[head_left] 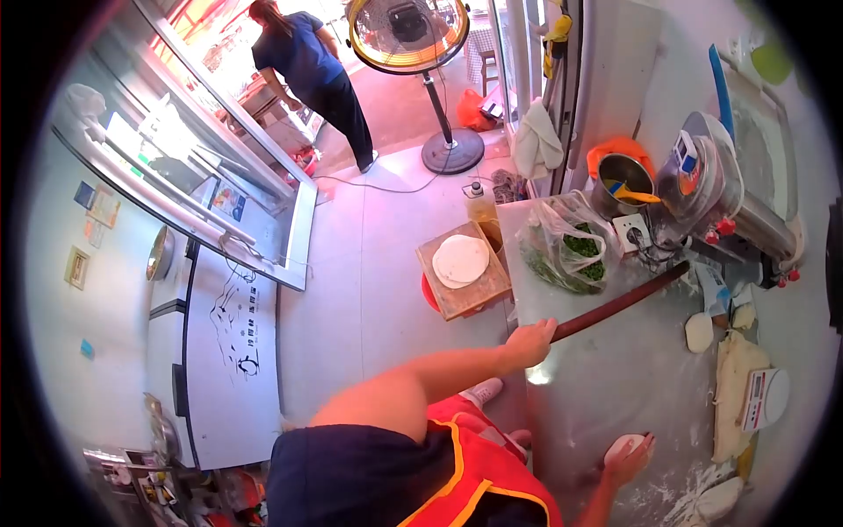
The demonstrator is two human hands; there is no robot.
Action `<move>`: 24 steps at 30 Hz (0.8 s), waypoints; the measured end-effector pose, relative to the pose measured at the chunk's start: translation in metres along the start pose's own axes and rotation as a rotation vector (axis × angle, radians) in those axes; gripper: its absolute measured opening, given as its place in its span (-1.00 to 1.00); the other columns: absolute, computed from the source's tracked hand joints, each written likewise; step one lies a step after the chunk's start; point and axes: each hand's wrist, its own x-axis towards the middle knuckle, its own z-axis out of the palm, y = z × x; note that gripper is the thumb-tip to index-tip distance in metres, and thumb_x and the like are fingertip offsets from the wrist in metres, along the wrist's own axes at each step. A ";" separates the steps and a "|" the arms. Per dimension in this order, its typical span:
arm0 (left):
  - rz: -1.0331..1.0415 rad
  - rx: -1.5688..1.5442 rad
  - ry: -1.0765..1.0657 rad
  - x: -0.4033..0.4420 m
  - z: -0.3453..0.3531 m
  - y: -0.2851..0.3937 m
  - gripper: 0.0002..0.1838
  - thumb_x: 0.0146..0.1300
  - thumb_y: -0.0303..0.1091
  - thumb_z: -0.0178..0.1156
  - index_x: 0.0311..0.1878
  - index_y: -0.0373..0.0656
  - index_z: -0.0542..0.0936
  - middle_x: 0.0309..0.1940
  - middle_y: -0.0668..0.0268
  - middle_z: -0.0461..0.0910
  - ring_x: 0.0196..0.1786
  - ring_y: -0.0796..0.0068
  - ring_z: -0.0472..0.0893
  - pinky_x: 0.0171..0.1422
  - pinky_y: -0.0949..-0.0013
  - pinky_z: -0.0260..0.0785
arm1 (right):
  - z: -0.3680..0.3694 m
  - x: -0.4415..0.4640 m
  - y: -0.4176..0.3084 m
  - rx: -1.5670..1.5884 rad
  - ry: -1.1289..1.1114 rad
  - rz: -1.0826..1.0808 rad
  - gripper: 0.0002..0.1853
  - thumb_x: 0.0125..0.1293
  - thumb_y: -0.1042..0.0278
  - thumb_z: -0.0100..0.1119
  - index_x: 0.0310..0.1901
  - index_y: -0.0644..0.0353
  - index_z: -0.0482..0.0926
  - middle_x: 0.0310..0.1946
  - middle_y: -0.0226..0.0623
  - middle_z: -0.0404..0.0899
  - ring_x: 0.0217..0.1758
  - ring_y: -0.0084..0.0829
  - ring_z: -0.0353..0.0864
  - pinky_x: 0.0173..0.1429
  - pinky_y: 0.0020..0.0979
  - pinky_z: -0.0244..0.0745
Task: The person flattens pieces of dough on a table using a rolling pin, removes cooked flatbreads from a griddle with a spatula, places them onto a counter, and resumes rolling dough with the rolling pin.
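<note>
My left hand (529, 343) is closed round the near end of a long dark-brown rolling pin (619, 309), which slants over the metal worktable to its far side. Lower down, my right hand (634, 460) has its fingers curled over a small, pale round of dough (621, 449) at the table surface; the hand covers part of this piece. Along the table's far side lie a long slab of dough (736, 386), a small dough piece (699, 333) and another dough piece (718, 501) near scattered flour.
A digital scale (764, 400) stands by the slab. Bagged greens (575, 250) and a metal pot (622, 180) occupy the table's upper end. Flat dough rounds (461, 261) rest on a wooden board (439, 299). Beyond are a fan (426, 88) and another person (307, 66) in the doorway.
</note>
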 end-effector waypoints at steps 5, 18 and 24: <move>0.093 -0.025 -0.031 -0.064 -0.009 -0.035 -0.59 0.17 -0.37 0.16 0.07 -0.14 0.31 -0.10 0.01 0.52 -0.11 -0.15 0.61 -0.08 -0.10 0.45 | -0.001 0.001 0.007 0.124 -0.087 -0.155 -0.43 0.45 0.06 -0.09 0.39 0.19 0.32 0.35 0.00 0.35 0.40 0.03 0.31 0.45 -0.04 0.18; 0.710 0.315 -0.324 -0.075 0.014 0.066 -0.70 0.18 -0.27 0.26 -0.05 -0.05 0.44 -0.23 0.16 0.55 -0.24 -0.01 0.61 -0.26 0.04 0.46 | -0.128 -0.040 0.009 0.032 0.029 -0.128 -0.32 0.10 0.45 0.36 0.30 0.05 0.36 0.23 -0.24 0.42 0.40 -0.15 0.30 0.51 0.12 0.03; 0.860 0.465 -0.198 -0.057 0.042 0.121 -0.65 0.23 -0.24 0.21 0.05 -0.10 0.47 -0.08 0.20 0.57 0.11 0.08 0.55 0.25 0.00 0.35 | -0.125 -0.114 0.067 0.118 -0.049 0.072 -0.40 0.12 0.47 0.35 0.24 0.08 0.41 0.13 -0.26 0.48 0.31 -0.17 0.39 0.48 0.08 0.10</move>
